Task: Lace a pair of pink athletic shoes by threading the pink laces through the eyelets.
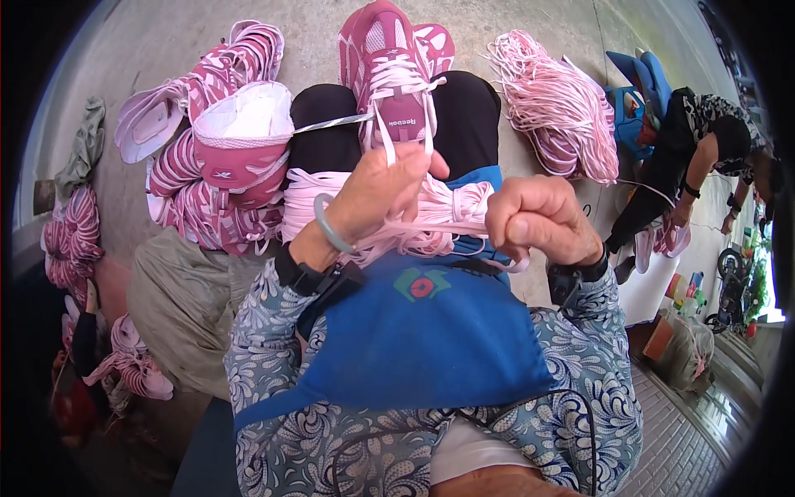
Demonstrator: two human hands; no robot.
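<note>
Frame centre: left hand [383, 197] pinches a pale pink lace [431, 222] with fingers together, just below the pink shoe [389, 70] resting on the lap at upper centre; right hand [542, 222] is a closed fist clamped on the same lace, drawn taut between them. Bundle of laces [331, 195] lies across the lap under the hands. Judgement: lace is light, limp and flat, likely to tangle, so best gripped near its tip; shoe light, soft-sided, held by sole or heel.
</note>
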